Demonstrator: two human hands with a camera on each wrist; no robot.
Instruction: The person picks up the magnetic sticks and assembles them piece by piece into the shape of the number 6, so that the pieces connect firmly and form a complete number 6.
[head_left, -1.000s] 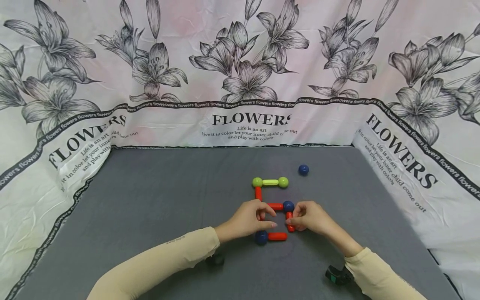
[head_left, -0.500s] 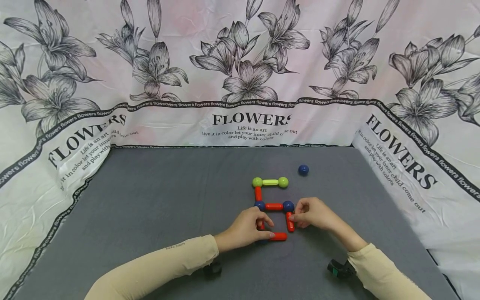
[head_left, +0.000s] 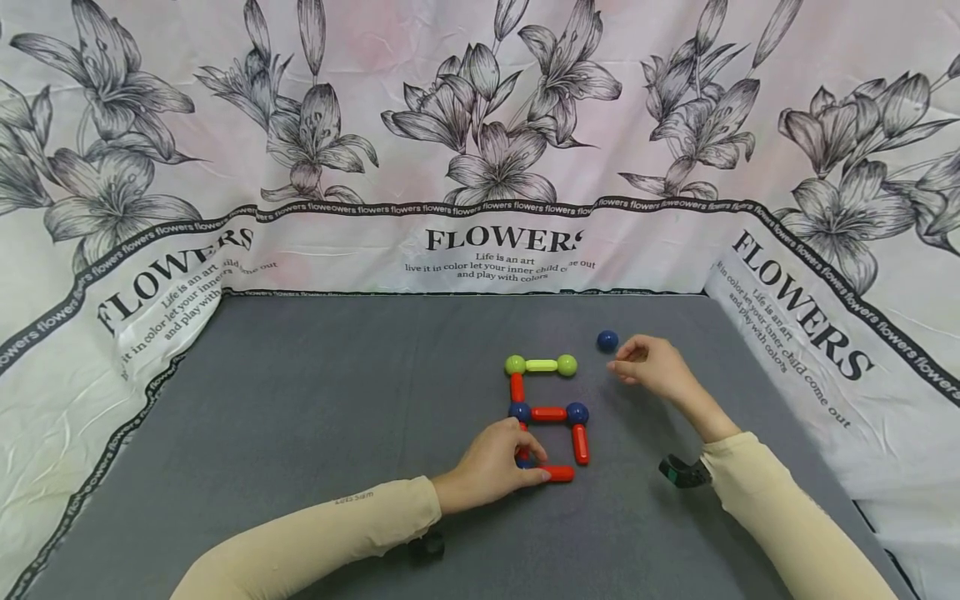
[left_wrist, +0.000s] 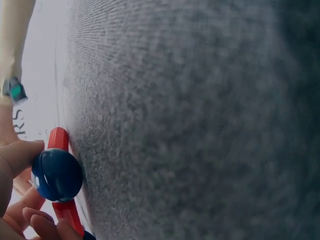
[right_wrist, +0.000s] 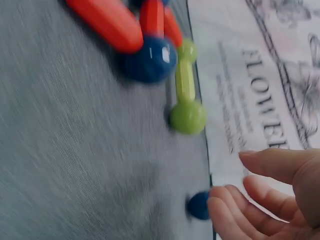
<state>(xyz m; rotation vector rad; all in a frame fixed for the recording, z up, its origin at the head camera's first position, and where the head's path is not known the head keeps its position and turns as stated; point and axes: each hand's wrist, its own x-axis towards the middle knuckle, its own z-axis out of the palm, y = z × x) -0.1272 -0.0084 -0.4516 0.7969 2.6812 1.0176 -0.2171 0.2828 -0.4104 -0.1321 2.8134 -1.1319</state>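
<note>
A figure of magnetic rods and balls lies flat on the grey table. My left hand [head_left: 491, 462] bends over its lower left corner, thumb and finger about the blue ball [left_wrist: 57, 174] there, which they mostly hide in the head view. A short red rod [head_left: 561, 473] runs right from that ball. My right hand [head_left: 656, 367] holds nothing; its fingers are loosely bent, just right of and below a loose blue ball [head_left: 607, 340]. In the right wrist view that loose ball [right_wrist: 198, 206] shows partly behind the fingertips.
Two green balls joined by a light green rod [head_left: 541, 365] form the top of the figure. A red rod [head_left: 581, 445] points down from the right blue ball [head_left: 577, 413]. A flower-printed cloth [head_left: 495, 250] hangs behind the table.
My right hand has left the right-side red rod and moved up and right to the loose blue ball. The left hand has shifted slightly down to the lower left ball.
</note>
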